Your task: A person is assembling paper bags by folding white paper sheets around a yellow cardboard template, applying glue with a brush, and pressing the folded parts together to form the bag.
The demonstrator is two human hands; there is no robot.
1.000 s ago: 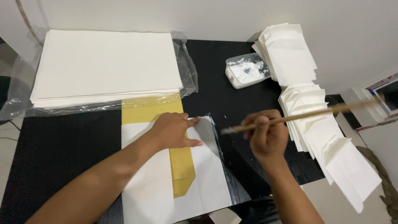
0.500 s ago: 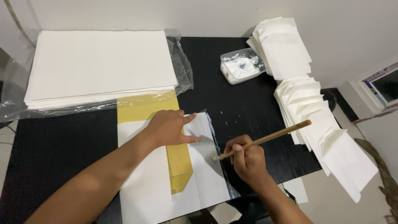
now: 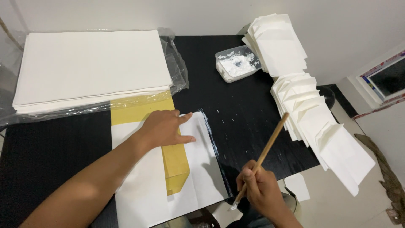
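On the black tabletop [image 3: 50, 160], the left hand [image 3: 164, 128] lies flat, fingers spread, pressing the white paper sheet [image 3: 198, 169] over a yellow folded template [image 3: 175, 162]. The right hand [image 3: 261, 190] pinches a long wooden-handled brush [image 3: 263, 158]; its long axis runs diagonally, bristle tip pointing down-left at the sheet's near right corner, handle end up-right.

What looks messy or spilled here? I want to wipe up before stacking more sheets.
White paste specks dot the black table right of the white sheet, and a shiny smear runs along that sheet's right edge. The paste tub has smeared walls. The folded stack fans out unevenly.
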